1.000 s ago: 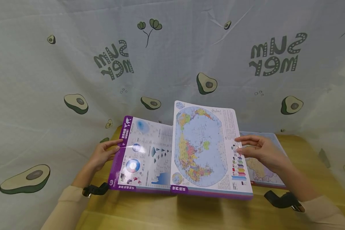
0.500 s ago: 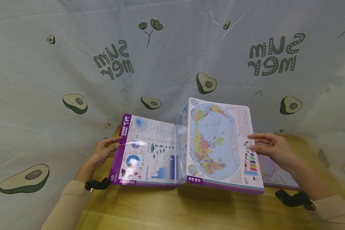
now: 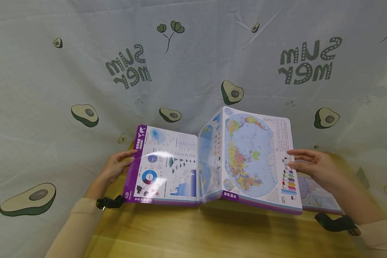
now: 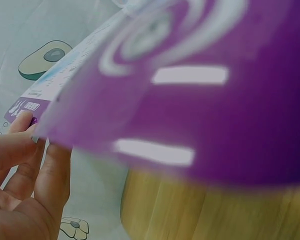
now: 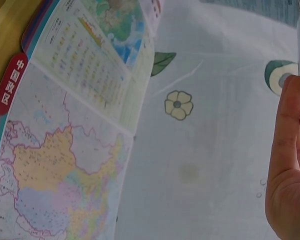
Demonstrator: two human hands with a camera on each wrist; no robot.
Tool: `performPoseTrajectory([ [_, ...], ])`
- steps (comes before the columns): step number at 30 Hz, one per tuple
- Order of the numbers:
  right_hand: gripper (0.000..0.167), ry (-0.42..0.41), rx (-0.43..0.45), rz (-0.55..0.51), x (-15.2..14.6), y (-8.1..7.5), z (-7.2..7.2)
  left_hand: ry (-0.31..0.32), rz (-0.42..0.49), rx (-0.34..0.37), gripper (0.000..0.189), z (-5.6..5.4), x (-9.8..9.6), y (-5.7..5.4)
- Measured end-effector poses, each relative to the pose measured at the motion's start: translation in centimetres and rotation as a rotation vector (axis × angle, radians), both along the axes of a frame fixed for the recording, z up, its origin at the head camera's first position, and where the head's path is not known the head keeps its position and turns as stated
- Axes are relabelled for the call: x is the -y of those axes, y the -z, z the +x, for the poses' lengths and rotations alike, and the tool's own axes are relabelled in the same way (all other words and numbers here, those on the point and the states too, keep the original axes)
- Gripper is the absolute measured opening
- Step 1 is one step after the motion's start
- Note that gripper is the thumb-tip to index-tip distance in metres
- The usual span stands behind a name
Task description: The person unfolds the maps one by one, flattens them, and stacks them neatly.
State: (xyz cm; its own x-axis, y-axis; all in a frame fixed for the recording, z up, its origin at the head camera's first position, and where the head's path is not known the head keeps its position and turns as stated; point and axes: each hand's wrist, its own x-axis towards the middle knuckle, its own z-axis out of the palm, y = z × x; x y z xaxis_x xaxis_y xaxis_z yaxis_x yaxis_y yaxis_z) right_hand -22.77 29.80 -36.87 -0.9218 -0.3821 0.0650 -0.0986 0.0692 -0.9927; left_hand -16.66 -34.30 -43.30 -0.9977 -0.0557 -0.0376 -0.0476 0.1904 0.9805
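A folding world map [image 3: 167, 168] with a purple left border is spread partway above the table, its middle fold standing up as an angled panel [image 3: 210, 157]. My left hand [image 3: 117, 165] pinches its purple left edge between thumb and fingers; in the left wrist view the glossy purple back [image 4: 215, 120] fills much of the picture. With thumb and fingers, my right hand [image 3: 313, 166] grips the outer edge of the right-hand stack of panels, topped by a colored world map [image 3: 251, 157]. Only part of that edge shows in the right wrist view.
A second folded map [image 3: 320, 195], of China with a red label [image 5: 12, 84], lies on the wooden table [image 3: 167, 229] under and behind my right hand. A pale cloth [image 3: 193, 64] printed with avocados hangs behind the table.
My right hand has moved right with the stacked panels, pulling another panel into view between the two sides. My left hand has stayed almost in place on the purple edge.
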Motion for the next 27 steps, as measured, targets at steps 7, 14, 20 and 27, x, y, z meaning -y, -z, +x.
performPoseTrajectory([
  [7, 0.028, 0.114, 0.03, 0.17, -1.1, -0.3, -0.5, -0.031, -0.028, 0.012, 0.044, -0.8, -0.3, -0.4],
  [14, 0.03, 0.142, 0.007, 0.269, -2.6, 0.2, -1.7, -0.045, -0.032, 0.033, 0.043, -1.7, -0.3, -0.3],
  [20, 0.032, 0.138, -0.066, 0.222, -4.1, 0.6, -2.8, -0.064, -0.047, 0.047, 0.044, -2.2, 0.2, -0.4],
  [27, 0.031, 0.182, -0.028, 0.167, -5.3, 0.7, -3.5, -0.081, -0.063, 0.043, 0.045, -2.7, 0.2, -0.8],
])
